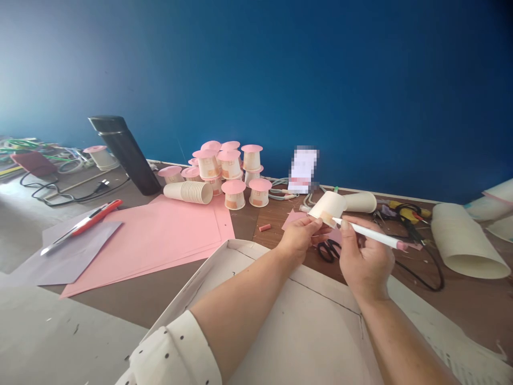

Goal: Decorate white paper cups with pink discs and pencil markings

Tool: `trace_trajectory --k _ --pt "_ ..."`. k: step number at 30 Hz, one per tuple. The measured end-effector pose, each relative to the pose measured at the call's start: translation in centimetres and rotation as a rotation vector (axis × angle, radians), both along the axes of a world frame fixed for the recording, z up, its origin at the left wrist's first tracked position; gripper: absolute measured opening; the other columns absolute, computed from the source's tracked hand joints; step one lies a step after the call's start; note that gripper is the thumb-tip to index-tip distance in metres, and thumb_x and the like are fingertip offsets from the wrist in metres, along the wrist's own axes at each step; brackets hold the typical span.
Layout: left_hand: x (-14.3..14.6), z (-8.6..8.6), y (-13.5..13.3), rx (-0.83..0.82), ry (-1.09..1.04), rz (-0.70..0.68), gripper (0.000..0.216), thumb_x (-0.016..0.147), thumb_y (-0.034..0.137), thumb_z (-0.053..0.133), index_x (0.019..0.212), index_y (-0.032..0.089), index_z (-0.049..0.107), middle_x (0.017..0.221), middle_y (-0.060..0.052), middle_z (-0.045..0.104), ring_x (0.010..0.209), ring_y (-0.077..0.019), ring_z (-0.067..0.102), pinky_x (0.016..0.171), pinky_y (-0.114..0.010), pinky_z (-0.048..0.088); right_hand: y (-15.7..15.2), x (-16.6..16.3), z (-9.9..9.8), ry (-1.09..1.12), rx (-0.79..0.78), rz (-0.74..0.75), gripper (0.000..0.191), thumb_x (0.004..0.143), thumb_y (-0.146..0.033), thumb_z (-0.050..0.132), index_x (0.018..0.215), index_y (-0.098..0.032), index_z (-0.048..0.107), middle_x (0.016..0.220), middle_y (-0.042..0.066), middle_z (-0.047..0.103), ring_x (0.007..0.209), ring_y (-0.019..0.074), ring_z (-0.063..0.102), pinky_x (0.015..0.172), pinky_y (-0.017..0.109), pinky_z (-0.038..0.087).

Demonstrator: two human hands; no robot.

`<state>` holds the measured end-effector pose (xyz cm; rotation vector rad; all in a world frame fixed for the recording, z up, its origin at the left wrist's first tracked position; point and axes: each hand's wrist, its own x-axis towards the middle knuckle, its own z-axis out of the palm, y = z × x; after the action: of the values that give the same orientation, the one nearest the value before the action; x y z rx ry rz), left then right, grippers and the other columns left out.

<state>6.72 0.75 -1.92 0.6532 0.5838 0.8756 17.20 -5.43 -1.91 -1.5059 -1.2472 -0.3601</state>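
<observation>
"White and paper-like, the cup [329, 204] sat tilted just beyond the fingertips of the left hand [298, 240]. How was it held?"

"By a narrow pinch. The left grip had its thumb at the lower rim and its fingers curled just below, so the cup lay ahead of that hand and a little to its right."

"And the right hand [366, 262]?"

"Its grip was closed around a white pen [372, 233]. From there the cup lay to the left and slightly farther forward."

"Which way did the pen run?"

"Its long axis slanted across the view, tip leftward at the cup, pink end [402, 246] lower and to the right. The tip stood by an orange patch [326, 216] on the cup's side; I couldn't tell whether it touched."

"Which hand was nearer the cup?"

"The left, being on it; the right was just beside, with the pen bridging the gap."

"Anything close by?"

"Black scissors [328, 250] showed between the hands on the table [473, 315], and another white cup [363, 202] lay on its side just beyond."
</observation>
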Motion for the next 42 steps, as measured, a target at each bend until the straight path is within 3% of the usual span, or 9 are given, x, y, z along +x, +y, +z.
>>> trace_trajectory --k 10,26,37,42 --pt "0.11 -0.75 0.26 0.051 0.023 -0.003 0.018 0.078 0.028 0.076 0.079 0.011 0.07 0.087 -0.009 0.069 0.088 -0.0178 0.065 0.089 -0.034 0.048 -0.05 -0.07 0.0 0.007 -0.022 0.033 0.028 0.092 -0.04 0.056 0.096 -0.017 0.071 0.088 0.008 0.073 0.073 0.0174 0.067 0.07 0.029 0.053" --pt "0.29 -0.87 0.19 0.094 0.067 0.011 0.019 0.076 0.031 0.076 0.078 0.012 0.071 0.08 -0.007 0.068 0.082 -0.0171 0.064 0.086 -0.034 0.049 -0.12 -0.32 0.23 0.013 -0.035 0.07 0.029 0.092 -0.041 0.056 0.096 -0.016 0.071 0.091 0.009 0.073 0.076 0.0182 0.067 0.072 0.031 0.054" --pt "0.35 -0.32 -0.08 0.11 0.156 0.024 0.01 0.082 0.02 0.066 0.078 0.013 0.072 0.076 -0.005 0.067 0.074 -0.0134 0.062 0.077 -0.029 0.048 -0.11 -0.25 0.11 0.01 -0.031 0.047 0.028 0.093 -0.041 0.055 0.095 -0.017 0.07 0.088 0.008 0.073 0.073 0.0162 0.066 0.069 0.028 0.053" --pt "0.35 -0.33 -0.11 0.131 0.172 0.029 0.011 0.078 0.023 0.071 0.071 0.014 0.07 0.074 -0.004 0.067 0.072 -0.0134 0.06 0.079 -0.031 0.049 -0.12 -0.22 0.12 0.012 -0.06 0.055 0.03 0.092 -0.043 0.056 0.093 -0.017 0.07 0.086 0.008 0.073 0.069 0.0161 0.065 0.065 0.027 0.051"
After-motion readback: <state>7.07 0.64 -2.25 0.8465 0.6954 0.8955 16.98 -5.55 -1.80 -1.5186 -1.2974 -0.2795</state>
